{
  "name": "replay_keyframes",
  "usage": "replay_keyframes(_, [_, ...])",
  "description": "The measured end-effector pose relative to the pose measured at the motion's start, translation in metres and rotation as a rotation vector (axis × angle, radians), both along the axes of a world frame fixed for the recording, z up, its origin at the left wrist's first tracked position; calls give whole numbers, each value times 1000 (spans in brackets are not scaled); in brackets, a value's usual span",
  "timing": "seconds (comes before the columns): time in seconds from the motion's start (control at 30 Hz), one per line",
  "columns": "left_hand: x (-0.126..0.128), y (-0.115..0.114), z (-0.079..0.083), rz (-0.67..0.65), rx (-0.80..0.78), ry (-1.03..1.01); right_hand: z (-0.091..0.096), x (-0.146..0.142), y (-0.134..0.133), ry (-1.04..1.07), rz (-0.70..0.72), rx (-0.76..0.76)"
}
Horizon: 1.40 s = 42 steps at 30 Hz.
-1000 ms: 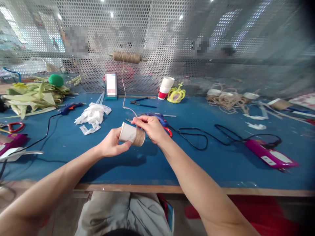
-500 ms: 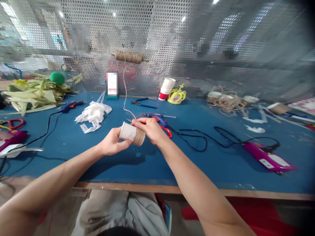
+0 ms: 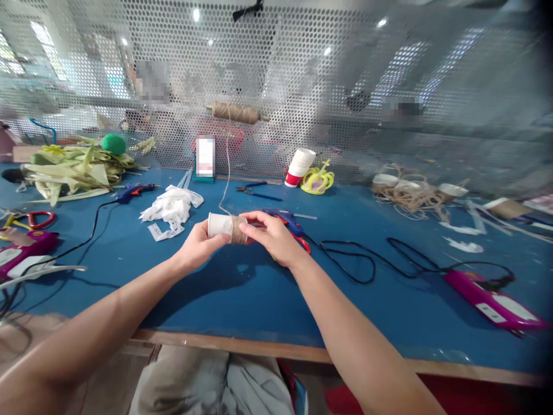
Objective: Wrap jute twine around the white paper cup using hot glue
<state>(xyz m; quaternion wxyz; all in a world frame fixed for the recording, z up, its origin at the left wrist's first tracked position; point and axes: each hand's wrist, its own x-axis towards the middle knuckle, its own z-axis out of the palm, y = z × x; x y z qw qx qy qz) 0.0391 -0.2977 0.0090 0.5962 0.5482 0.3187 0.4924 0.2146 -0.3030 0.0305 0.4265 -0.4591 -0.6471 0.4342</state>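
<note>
Both of my hands hold a white paper cup [image 3: 217, 225] lying sideways above the blue table. Jute twine [image 3: 239, 229] is wound around the cup's right part. My left hand [image 3: 199, 246] grips the white, bare end, its thumb on the near side. At the wrapped end, my right hand [image 3: 272, 234] is closed on the cup, with thumb and fingers against the twine. A single strand runs from the cup up to a twine spool [image 3: 236, 112] on a rod in front of the perforated screen.
Behind my right hand lies a blue glue gun [image 3: 285, 220]; its black cord leads to a purple power strip [image 3: 492, 300]. Pliers [image 3: 259, 191], stacked cups [image 3: 299, 167] and a yellow crown-like piece [image 3: 318, 178] sit farther back. Crumpled white strips [image 3: 170, 207] and corn husks [image 3: 78, 170] are at left.
The cup has turned from tilted to nearly level. My right hand has shifted from on top of the twine to the cup's right end. The camera view has moved slightly.
</note>
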Motion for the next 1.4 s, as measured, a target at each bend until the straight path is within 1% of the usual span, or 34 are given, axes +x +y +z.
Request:
replay_keyframes(0.1, [-7,5,9,-85,-92,-48,-2,0,1,-19,-10,62])
replay_keyframes(0.2, [-14,11,16,-149,-229,-100,-4,-1,0,-63,8,181])
replay_keyframes(0.3, [-16,14,15,-165,-298,-95,-5,-4,-2,-112,52,262])
replay_keyframes(0.4, [-13,12,9,-88,-232,-54,-5,-3,-1,-121,61,237])
replay_keyframes(0.47, [-10,10,7,-38,-144,-6,-5,0,1,-105,-7,212])
replay_keyframes(0.53, [-9,7,6,-27,-61,58,-5,2,4,-91,-76,201])
replay_keyframes(0.57, [-8,6,6,-31,-25,91,-5,2,4,-90,-89,199])
replay_keyframes(0.63, [-7,3,6,-48,29,144,-5,1,4,-93,-70,198])
replay_keyframes(0.8, [-5,-1,5,-59,65,224,-3,-4,-1,-82,-6,173])
replay_keyframes(1.03, [-5,-1,6,-22,81,255,-8,-8,0,-75,-19,161])
replay_keyframes(1.1, [-5,-2,6,-29,73,258,-9,-3,5,-59,-72,170])
replay_keyframes(1.13, [-5,-3,7,-38,70,254,-8,3,9,-55,-129,176])
replay_keyframes(1.2, [-5,-3,6,-60,69,245,-4,20,20,-136,-327,182])
replay_keyframes(1.23, [-5,-3,5,-65,71,239,-1,31,27,-227,-451,179])
replay_keyframes(1.27, [-5,-3,4,-67,77,234,3,43,33,-367,-583,158])
replay_keyframes(1.3, [-5,-2,3,-65,85,229,6,55,39,-441,-653,131])
replay_keyframes(1.33, [-6,-1,2,-59,94,225,9,66,44,-503,-698,97])
replay_keyframes(1.4, [-6,1,-1,-39,105,209,9,82,53,-580,-718,5])
